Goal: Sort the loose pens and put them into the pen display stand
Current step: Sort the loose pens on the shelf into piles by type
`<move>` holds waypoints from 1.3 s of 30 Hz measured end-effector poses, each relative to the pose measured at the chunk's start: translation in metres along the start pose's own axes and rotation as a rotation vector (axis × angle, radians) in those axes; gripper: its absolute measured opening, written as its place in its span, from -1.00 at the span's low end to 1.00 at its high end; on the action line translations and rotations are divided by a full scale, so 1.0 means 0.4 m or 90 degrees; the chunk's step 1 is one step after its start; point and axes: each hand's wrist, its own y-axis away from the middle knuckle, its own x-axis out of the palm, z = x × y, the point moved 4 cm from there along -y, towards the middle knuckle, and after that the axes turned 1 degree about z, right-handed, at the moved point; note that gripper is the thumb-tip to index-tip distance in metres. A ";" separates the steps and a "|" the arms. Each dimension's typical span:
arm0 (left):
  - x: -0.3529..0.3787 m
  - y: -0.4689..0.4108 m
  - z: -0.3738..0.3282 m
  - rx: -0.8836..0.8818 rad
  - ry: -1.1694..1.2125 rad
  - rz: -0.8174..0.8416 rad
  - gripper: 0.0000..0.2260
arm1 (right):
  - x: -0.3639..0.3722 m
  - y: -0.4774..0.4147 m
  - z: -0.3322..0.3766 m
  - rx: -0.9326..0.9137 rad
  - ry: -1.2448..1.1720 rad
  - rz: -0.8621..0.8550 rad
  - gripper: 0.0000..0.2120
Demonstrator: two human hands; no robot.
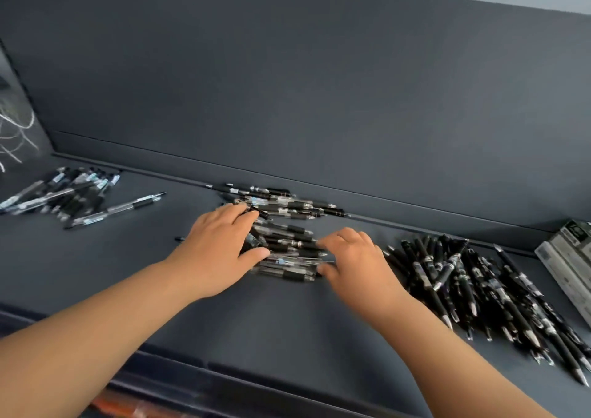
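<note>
Middle pen pile (287,245) had black grips, clear barrels, pale blue labels. Left of it, pen group (64,194) showed the same black-clear mix. Right of it, pen heap (479,289) was black with silver tips and white print. Shelf (287,321) was dark grey. Box (566,258), far right of the pile, was grey-white.

No text can be read: labels on the black-and-clear plastic pens (287,248) and the grey printed box (566,258) are blurred.
</note>
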 end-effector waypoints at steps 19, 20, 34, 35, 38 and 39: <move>0.029 0.044 0.085 0.148 0.039 0.025 -0.93 | 0.040 -0.014 0.005 0.032 -0.159 -0.012 -0.86; 0.025 0.043 0.088 0.145 0.038 0.024 -0.92 | 0.041 -0.016 0.002 0.038 -0.145 -0.007 -0.84; 0.043 0.016 0.025 0.161 0.061 0.062 -0.88 | 0.039 -0.025 -0.072 0.138 -0.050 0.035 -0.72; 0.044 0.015 0.027 0.156 0.065 0.077 -0.87 | 0.043 -0.025 -0.069 0.134 -0.052 0.041 -0.74; 0.044 0.015 0.032 0.125 0.076 0.130 -0.82 | 0.049 -0.026 -0.045 0.099 -0.103 0.037 -0.79; 0.045 0.015 0.032 0.118 0.075 0.146 -0.83 | 0.050 -0.027 -0.033 0.090 -0.120 0.044 -0.81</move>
